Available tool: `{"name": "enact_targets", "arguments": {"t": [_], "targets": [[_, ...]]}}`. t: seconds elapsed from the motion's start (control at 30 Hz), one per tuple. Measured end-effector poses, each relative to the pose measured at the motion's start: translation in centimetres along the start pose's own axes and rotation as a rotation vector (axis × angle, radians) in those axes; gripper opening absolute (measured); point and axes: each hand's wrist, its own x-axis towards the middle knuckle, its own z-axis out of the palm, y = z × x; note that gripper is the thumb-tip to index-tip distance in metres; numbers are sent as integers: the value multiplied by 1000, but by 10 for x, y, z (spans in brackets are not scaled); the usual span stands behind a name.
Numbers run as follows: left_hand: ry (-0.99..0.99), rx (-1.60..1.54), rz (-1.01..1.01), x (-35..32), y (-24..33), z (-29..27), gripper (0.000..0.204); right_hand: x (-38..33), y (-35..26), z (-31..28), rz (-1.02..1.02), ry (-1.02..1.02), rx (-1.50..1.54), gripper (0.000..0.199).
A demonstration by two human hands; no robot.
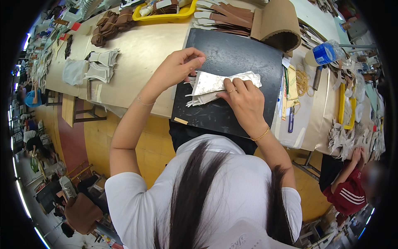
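Observation:
A stack of flat, whitish, flared cut pieces [209, 84] lies on a black board [232, 45] in front of me. My right hand [245, 98] grips the stack near its narrower middle, thumb at the near edge and fingers bent over the top. Just beyond the stack's left end, my left hand [182, 66] hovers with loosely curled fingers. Its thumb and forefinger are a little apart, with nothing visible between them; its lower fingers come close to the pieces' edge. The top piece looks shiny and wrinkled.
Brown and white strips [228, 18] and a curved cardboard piece [277, 25] sit behind the board. A yellow tray [166, 17] and brown bundles [112, 25] lie far left. Rubber bands [303, 81], a purple pen [291, 120] and a blue-labelled bottle [321, 54] stand right. A co-worker in red [350, 191] works nearby.

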Motion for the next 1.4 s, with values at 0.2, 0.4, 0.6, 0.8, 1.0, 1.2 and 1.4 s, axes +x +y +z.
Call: {"name": "enact_targets", "arguments": {"t": [0.2,0.4,0.6,0.8,1.0,1.2,1.4], "targets": [[-100,242,-5,7,-25,-3,25,4,5,1,-110,-9,-78,39],[-95,180,57,15,-13,-2,18,3,3,9,-184,64,-189,29],[-144,17,-41,18,2,1,22,-2,8,11,-119,100,-137,25],[-67,217,2,9,-1,-8,37,1,19,11,99,285,147,19],[-230,16,-51,-12,-2,-6,28,-9,9,6,128,283,165,18],[-155,227,249,-34,-4,11,20,-8,10,7,233,251,234,13],[85,416,235,-31,-42,14,13,-17,25,10,632,246,651,19]]}}
